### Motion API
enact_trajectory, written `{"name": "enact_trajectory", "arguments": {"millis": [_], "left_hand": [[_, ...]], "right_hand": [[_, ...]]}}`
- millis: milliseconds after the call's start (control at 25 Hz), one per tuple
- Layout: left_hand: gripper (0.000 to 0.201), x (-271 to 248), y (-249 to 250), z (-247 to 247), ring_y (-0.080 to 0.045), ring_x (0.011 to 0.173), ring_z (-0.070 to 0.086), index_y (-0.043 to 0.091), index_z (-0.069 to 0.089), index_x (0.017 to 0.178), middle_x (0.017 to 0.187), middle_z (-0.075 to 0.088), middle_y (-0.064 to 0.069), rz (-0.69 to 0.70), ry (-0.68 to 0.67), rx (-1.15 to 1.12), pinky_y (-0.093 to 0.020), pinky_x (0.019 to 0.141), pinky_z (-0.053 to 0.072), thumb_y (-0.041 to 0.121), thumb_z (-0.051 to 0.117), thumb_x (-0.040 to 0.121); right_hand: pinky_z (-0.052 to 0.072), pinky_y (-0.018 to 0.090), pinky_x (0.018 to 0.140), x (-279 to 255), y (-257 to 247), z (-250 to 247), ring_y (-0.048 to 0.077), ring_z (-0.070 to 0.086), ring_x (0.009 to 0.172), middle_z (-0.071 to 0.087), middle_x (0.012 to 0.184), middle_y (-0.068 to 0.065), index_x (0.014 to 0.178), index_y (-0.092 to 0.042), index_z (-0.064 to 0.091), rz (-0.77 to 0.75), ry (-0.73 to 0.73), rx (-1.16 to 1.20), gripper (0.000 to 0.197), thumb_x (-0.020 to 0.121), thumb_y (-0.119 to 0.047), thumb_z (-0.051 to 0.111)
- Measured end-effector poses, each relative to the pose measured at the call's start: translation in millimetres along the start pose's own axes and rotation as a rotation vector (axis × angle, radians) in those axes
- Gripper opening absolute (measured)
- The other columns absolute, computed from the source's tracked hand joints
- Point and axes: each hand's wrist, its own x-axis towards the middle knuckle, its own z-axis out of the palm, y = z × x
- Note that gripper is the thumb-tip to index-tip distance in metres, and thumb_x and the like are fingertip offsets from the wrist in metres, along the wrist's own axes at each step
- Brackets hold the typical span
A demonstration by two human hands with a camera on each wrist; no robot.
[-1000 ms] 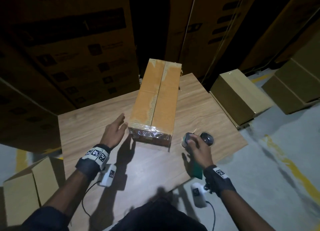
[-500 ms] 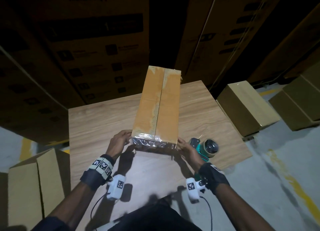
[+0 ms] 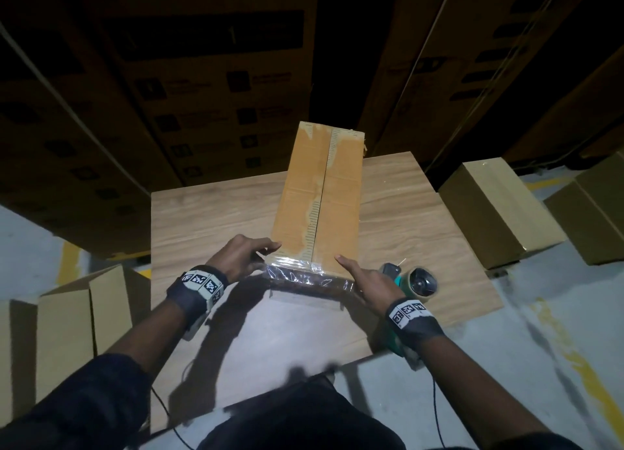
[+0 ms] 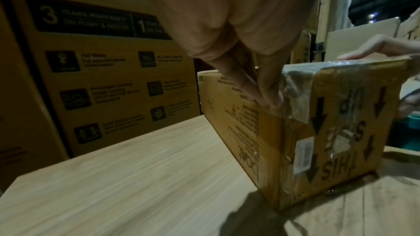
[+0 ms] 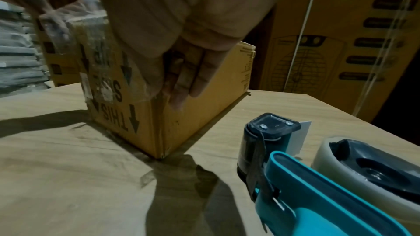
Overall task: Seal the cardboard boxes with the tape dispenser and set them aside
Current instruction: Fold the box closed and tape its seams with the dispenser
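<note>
A person steadies a long box [image 3: 320, 196] on a table [image 3: 209, 220], both hands at its near end, where clear tape [image 3: 304, 270] wraps over the top edge and down the end face. The left hand [image 3: 241, 257] lies at the near left corner, fingers straight and close together, their tips pressing the tape's loose end against the side wall, as the left wrist view shows. The right hand [image 3: 366, 279] mirrors it at the near right corner: fingers straight and together down the right wall, thumb on the top face. Neither hand clamps the box; both press flat. The dispenser [image 5: 295, 177] lies on the table just outside the right hand's fingers, held by no one. The centre seam [image 3: 322, 193], running away from the fingertips to the far end, appears untaped, with only torn patches beside it.

The risks from here look plain. The tape under the left fingertips is crinkled, and pressing it down as it lies could trap creases that later lift. With flat hands and no real grip, a lift or turn could let the box slip. A sweep of the right wrist could knock the dispenser, which lies near the table's right edge. Sealed boxes [image 3: 496, 210] wait on the floor beyond.
</note>
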Motion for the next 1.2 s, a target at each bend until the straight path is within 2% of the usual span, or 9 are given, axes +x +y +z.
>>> {"name": "enact_trajectory", "arguments": {"millis": [200,280,400,520,640,720,840,960,1200], "left_hand": [[0.04,13.5,7.7,-5.0,-0.015,0.106,0.071,0.012,0.057,0.112,0.122,0.071,-0.004,0.035,-0.077,0.089,-0.031,0.089,0.058,0.0,0.081,0.082],[0.043,14.9,9.8,-5.9,-0.013,0.108,0.068,0.015,0.053,0.11,0.118,0.07,-0.003,0.024,-0.104,0.085,-0.026,0.086,0.055,0.003,0.082,0.081],[0.046,10.7,10.2,-8.5,-0.002,0.087,0.067,0.014,0.055,0.119,0.119,0.063,0.006,0.018,-0.142,0.051,-0.015,0.076,0.051,0.006,0.082,0.083],[0.044,8.4,7.8,-9.4,-0.007,0.085,0.068,0.015,0.055,0.12,0.114,0.062,0.01,0.03,-0.15,0.067,-0.026,0.079,0.058,0.005,0.08,0.084],[0.04,10.3,8.6,-3.5,-0.023,0.083,0.067,0.016,0.05,0.113,0.095,0.069,-0.005,0.084,-0.096,0.146,-0.035,0.074,0.057,0.005,0.077,0.084],[0.04,6.5,6.7,3.3,-0.025,0.086,0.067,0.014,0.051,0.115,0.1,0.069,-0.008,0.079,-0.066,0.157,-0.038,0.076,0.059,0.009,0.077,0.085],[0.038,-3.5,-0.3,15.9,-0.022,0.088,0.067,0.018,0.051,0.11,0.104,0.069,-0.003,0.04,0.022,0.094,-0.043,0.077,0.06,0.028,0.074,0.082],[0.049,-5.4,-5.2,22.1,-0.019,0.089,0.067,0.026,0.055,0.115,0.105,0.07,0.0,0.034,0.047,0.024,-0.039,0.078,0.06,0.059,0.061,0.08],[0.072,-7.0,-9.4,20.0,-0.019,0.095,0.069,0.03,0.055,0.132,0.113,0.072,-0.002,0.055,0.055,0.069,-0.04,0.081,0.061,0.082,0.049,0.083]], "right_hand": [[0.048,0.035,0.07,9.3,-1.2,-0.6,0.023,0.057,0.074,0.06,0.084,0.003,0.159,-0.033,0.013,0.033,0.009,-0.035,0.084,0.095,-0.01,0.062],[0.045,0.033,0.069,11.3,-0.9,2.0,0.022,0.056,0.074,0.057,0.082,0.0,0.158,-0.033,0.015,0.029,0.024,-0.018,0.084,0.094,-0.011,0.066],[0.049,0.034,0.069,13.3,2.9,7.1,0.026,0.065,0.078,0.063,0.083,0.002,0.152,-0.037,0.013,0.03,0.043,-0.012,0.087,0.091,-0.012,0.07],[0.051,0.036,0.071,15.9,5.8,8.6,0.027,0.069,0.082,0.071,0.089,0.007,0.151,-0.036,0.016,0.014,0.074,-0.025,0.087,0.089,-0.014,0.072],[0.05,0.034,0.069,15.9,8.3,10.0,0.028,0.07,0.082,0.072,0.087,0.005,0.15,-0.037,0.017,-0.002,0.079,-0.015,0.085,0.089,-0.018,0.073],[0.053,0.035,0.069,16.3,10.1,10.3,0.027,0.07,0.081,0.072,0.086,0.005,0.149,-0.039,0.016,-0.018,0.083,0.001,0.085,0.089,-0.021,0.073],[0.056,0.04,0.071,16.8,11.5,10.6,0.03,0.07,0.079,0.073,0.085,0.006,0.149,-0.037,0.013,-0.078,0.088,-0.028,0.075,0.095,-0.037,0.065],[0.055,0.044,0.07,16.0,14.2,4.5,0.033,0.068,0.076,0.071,0.083,0.008,0.151,-0.035,0.012,-0.113,0.093,-0.158,0.063,0.101,-0.067,0.034],[0.054,0.043,0.069,13.0,11.8,-4.2,0.034,0.066,0.072,0.068,0.08,0.009,0.154,-0.032,0.02,-0.11,0.084,-0.27,0.065,0.102,-0.07,0.027]]}}
